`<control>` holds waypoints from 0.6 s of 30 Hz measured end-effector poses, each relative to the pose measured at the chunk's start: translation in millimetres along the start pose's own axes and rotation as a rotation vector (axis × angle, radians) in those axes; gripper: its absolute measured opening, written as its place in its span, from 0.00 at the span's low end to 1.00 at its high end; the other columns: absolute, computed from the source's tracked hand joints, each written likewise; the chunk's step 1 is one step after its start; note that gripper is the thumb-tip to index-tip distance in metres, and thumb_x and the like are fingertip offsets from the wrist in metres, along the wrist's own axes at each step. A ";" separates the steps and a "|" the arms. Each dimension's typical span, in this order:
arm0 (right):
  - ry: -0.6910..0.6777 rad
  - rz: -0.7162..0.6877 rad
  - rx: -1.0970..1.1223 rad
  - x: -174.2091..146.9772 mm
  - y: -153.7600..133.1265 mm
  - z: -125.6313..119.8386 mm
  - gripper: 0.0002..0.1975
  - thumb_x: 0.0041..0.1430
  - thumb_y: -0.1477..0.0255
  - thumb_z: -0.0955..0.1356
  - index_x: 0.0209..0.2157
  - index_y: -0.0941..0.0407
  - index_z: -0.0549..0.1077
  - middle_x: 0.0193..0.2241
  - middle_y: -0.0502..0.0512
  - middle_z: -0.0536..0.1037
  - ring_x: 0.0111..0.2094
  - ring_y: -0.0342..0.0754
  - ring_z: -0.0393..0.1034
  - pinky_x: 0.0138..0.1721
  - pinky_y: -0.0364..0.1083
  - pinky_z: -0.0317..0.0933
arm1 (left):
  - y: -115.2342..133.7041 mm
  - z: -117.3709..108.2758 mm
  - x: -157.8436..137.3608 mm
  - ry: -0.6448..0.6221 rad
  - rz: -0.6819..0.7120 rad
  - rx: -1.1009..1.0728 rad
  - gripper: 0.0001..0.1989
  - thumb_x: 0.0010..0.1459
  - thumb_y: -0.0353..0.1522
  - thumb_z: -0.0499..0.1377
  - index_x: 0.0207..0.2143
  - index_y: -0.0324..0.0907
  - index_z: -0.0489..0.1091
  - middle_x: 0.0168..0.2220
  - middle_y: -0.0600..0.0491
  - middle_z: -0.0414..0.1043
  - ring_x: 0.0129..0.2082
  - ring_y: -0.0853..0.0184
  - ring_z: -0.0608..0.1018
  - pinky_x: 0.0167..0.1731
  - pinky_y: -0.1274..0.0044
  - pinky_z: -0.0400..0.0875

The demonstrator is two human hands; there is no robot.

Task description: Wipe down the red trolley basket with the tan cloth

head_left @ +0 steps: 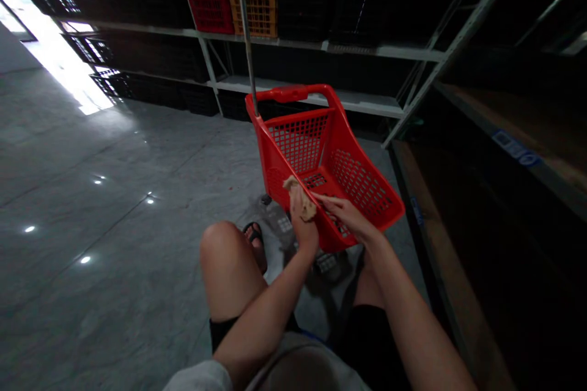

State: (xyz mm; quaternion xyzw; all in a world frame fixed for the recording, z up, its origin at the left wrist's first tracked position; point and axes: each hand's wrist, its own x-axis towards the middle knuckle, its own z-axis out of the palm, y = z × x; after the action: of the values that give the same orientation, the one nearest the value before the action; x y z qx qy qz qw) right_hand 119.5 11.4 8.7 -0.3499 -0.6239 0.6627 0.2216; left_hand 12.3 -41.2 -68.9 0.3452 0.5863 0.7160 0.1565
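Observation:
A red plastic shopping cart (pixel 362 171) with lattice walls stands on the floor between my knees. My left hand (pixel 301 220) presses a tan cloth (pixel 308 211) against the outside of the cart's near left wall, just under the rim. Over that same rim, my right hand (pixel 342 212) rests with its fingers stretched out, reaching to the inner side of the wall. Nothing shows in the right hand. The palm side of the left hand is hidden against the cloth and cart.
A metal pole (pixel 250 55) rises at the cart's handle end. Behind it, shelving (pixel 302 44) holds black crates, a red crate (pixel 208 6) and an orange crate (pixel 255 9). Wooden-edged shelves (pixel 458 281) run close along the right. Grey floor (pixel 114 208) extends left toward a bright opening.

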 end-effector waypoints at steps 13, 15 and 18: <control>-0.005 0.078 -0.045 -15.1 2.0 -29.5 0.29 0.52 0.47 0.74 0.48 0.53 0.83 0.44 0.56 0.86 0.43 0.55 0.80 0.41 0.47 0.71 | 26.3 -34.9 -19.0 -0.149 0.187 0.213 0.21 0.51 0.19 0.54 0.45 0.45 0.69 0.50 0.47 0.67 0.53 0.60 0.72 0.58 0.64 0.69; -0.029 0.078 -0.052 -12.0 2.2 -33.0 0.30 0.52 0.47 0.73 0.47 0.54 0.84 0.42 0.57 0.86 0.42 0.54 0.81 0.43 0.48 0.72 | 11.1 -25.1 -40.4 -0.153 0.169 0.224 0.18 0.50 0.20 0.54 0.42 0.44 0.68 0.50 0.46 0.66 0.53 0.60 0.72 0.58 0.63 0.69; 0.018 0.012 -0.176 -10.7 4.8 -37.5 0.25 0.56 0.49 0.71 0.46 0.52 0.84 0.42 0.55 0.86 0.42 0.54 0.81 0.46 0.50 0.72 | -16.6 -18.4 -82.3 -0.193 0.115 0.252 0.16 0.47 0.20 0.55 0.37 0.44 0.69 0.45 0.46 0.68 0.49 0.59 0.73 0.54 0.62 0.72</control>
State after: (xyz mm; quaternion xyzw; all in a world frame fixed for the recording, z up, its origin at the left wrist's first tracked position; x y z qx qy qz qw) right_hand 155.0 28.3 6.8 -0.3775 -0.6755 0.6037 0.1916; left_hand 55.5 -102.0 -111.5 0.4622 0.6332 0.6078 0.1265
